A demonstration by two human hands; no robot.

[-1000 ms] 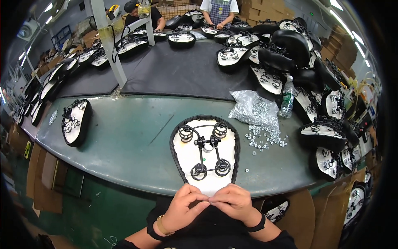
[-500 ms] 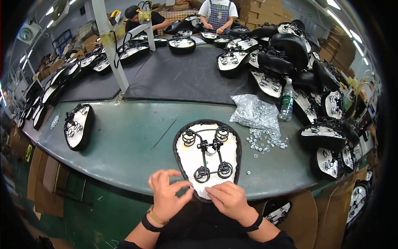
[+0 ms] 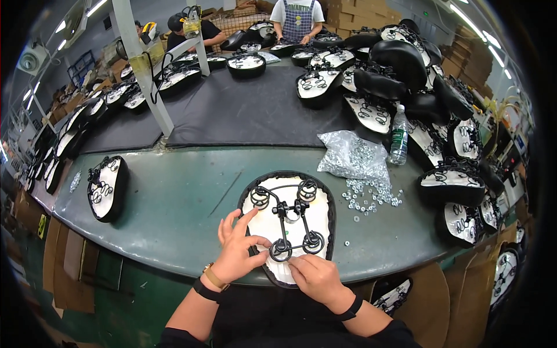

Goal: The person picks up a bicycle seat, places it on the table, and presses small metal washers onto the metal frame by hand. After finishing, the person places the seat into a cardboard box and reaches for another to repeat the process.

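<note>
A green workbench (image 3: 174,203) runs through a crowded workshop. On it, at the near edge, an upturned bicycle saddle (image 3: 288,226) lies with its white underside and black spring frame (image 3: 290,223) facing up. The left hand (image 3: 238,249) rests on its left edge, fingers spread, thumb near the left rear coil. The right hand (image 3: 313,277) has fingertips pressed together at the saddle's near tip; whether they pinch anything, I cannot tell. Holding the shell flat would likely keep the frame seated. Beyond the fingers to the right lie loose washers (image 3: 368,194) and a clear bag (image 3: 353,155).
</note>
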